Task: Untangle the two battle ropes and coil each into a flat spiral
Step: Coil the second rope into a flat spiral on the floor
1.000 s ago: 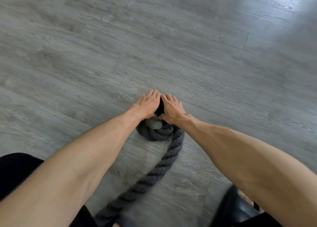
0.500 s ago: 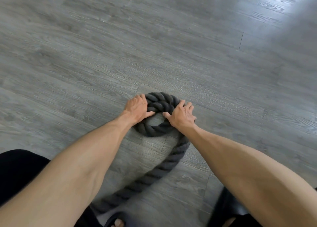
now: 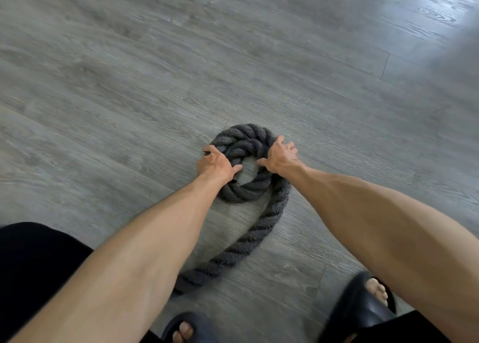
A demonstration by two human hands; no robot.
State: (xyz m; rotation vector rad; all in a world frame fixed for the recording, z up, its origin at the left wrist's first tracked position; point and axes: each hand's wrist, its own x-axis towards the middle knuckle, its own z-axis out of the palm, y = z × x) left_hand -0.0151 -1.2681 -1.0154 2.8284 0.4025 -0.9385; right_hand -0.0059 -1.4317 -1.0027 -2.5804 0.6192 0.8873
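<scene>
A thick dark grey battle rope (image 3: 243, 140) lies on the floor, wound into a small tight ring of about two turns. Its tail runs from the ring's right side down and left towards my feet and goes under my left forearm. My left hand (image 3: 216, 165) grips the left side of the ring, thumb inside the hole. My right hand (image 3: 280, 156) presses on the ring's right side, fingers spread over the outer turn and thumb at the inner edge. Only one rope is in view.
Grey wood-plank floor (image 3: 129, 83) stretches all around the coil. My two feet in black slides (image 3: 363, 309) stand at the bottom edge, close to the rope's tail. Black shorts fill the lower left corner.
The hands were together over the rope end a second ago. They have moved apart onto the sides of the ring, and the coil has grown wider with another turn showing.
</scene>
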